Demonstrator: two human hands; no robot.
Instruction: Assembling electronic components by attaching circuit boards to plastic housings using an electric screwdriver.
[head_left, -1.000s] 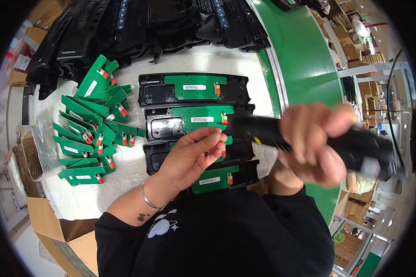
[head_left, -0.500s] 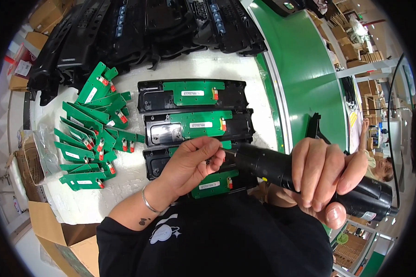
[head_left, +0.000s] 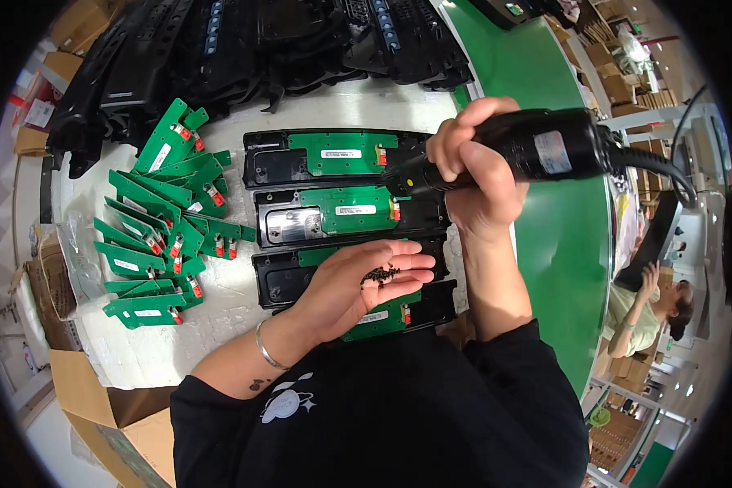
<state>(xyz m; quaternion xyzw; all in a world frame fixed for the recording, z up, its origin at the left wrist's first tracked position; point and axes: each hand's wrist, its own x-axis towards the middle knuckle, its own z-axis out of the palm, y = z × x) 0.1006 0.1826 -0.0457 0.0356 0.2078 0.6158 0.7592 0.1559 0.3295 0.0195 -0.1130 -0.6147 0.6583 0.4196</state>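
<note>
A heap of small black screws (head_left: 380, 276) lies in the cupped palm of my left hand (head_left: 354, 285), which faces up with its fingers stretched out. My right hand (head_left: 484, 167) is wrapped round a black corded electric screwdriver (head_left: 533, 150). Its nose points left and down, over the right part of the upper two black plastic panels. On the top panel (head_left: 272, 169) lies a green circuit board (head_left: 333, 154) with a white label and a red-and-white connector. The second panel (head_left: 281, 224) carries another board (head_left: 350, 210). Whether the bit touches anything cannot be made out. My left hand partly covers the lower panels (head_left: 281, 281).
Loose green circuit boards (head_left: 150, 195) are piled on the left of the white work surface (head_left: 220, 350). Black plastic parts (head_left: 293, 49) are stacked along the back. A green table (head_left: 561, 268) runs along the right. A cardboard box (head_left: 81, 386) stands at lower left; another person (head_left: 651, 309) is far right.
My right hand has lifted the screwdriver up and away from my left fingers, to the upper panels. My left hand has unfolded from a pinch, baring the screws in its palm.
</note>
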